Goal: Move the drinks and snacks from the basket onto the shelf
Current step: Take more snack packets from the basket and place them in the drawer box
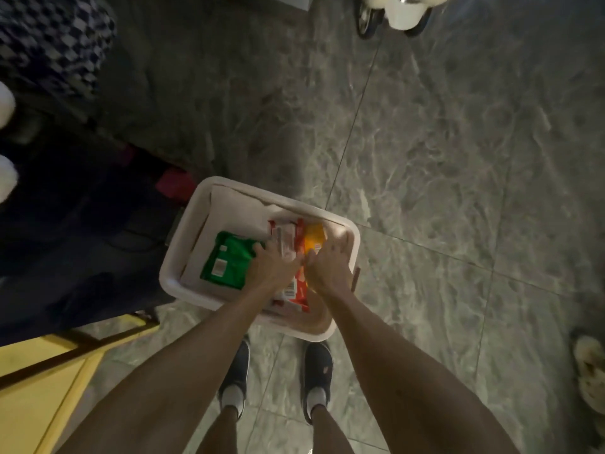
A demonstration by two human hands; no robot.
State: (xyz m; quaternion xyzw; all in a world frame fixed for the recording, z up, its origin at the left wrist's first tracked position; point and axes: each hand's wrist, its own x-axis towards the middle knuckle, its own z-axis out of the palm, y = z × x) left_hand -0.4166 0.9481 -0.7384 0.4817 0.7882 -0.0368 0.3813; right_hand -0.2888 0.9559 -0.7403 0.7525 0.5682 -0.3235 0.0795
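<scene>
head view, left hand (pixel 271 268) fingers (pixel 259 248) on green packet (pixel 226 260), right hand (pixel 327 267) over orange packet (pixel 312 240); grasp unclear

Dim indoor light, soft blur, wide-angle edge distortion

A dimly lit room, apparently in a home: grey marble-veined floor tiles (pixel 442 158), a fluffy cream house slipper (pixel 589 371) at the right edge, dark checked fabric (pixel 55 37) upper left, yellow-painted furniture (pixel 39 388) lower left.
</scene>
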